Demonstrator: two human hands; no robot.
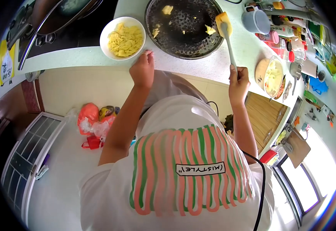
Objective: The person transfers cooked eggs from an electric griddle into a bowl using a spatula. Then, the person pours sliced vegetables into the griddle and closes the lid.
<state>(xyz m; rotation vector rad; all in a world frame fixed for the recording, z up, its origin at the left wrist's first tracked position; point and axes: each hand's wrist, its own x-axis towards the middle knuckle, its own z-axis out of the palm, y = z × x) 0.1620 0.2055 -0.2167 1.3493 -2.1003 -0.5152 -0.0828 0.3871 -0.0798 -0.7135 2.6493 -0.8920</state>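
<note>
Here, spatula (227, 38) in right fingers (243, 73)

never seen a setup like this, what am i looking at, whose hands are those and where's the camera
There is no robot: a person works with two bare hands. The one picture comes from a camera on the person's head, looking forward and down, so their shirt shows below. On the counter stand a bowl of yellow food and, beside it, a pan with a few yellow bits. The right hand grips a spatula, its head at the pan's rim. The left hand is at the bowl's edge; touching or not, I can't tell.
</note>
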